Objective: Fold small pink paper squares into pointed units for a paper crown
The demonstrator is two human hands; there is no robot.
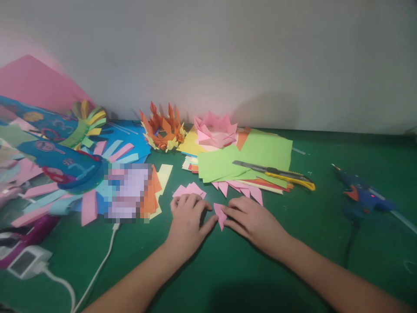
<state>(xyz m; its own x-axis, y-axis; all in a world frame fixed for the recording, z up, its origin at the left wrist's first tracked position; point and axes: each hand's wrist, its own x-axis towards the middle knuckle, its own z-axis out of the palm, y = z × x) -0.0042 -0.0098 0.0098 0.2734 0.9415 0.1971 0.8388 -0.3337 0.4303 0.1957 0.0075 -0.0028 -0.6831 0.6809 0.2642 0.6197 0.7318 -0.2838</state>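
Note:
My left hand [188,217] rests on the green table [293,261], fingers curled, its thumb touching a small folded pink paper piece [220,215]. My right hand [250,219] presses the same piece from the right with its fingertips together. More folded pink pieces [189,190] lie just beyond my left hand, and several pink triangles [237,188] poke out from under a stack of green paper [254,158].
A yellow utility knife [276,174] lies on the green sheets. Behind stand an orange paper crown [163,128] and a pink paper crown [215,130]. A blue glue gun [361,195] lies at the right. Blue and pink paper crafts [65,161] and a white charger [29,261] fill the left.

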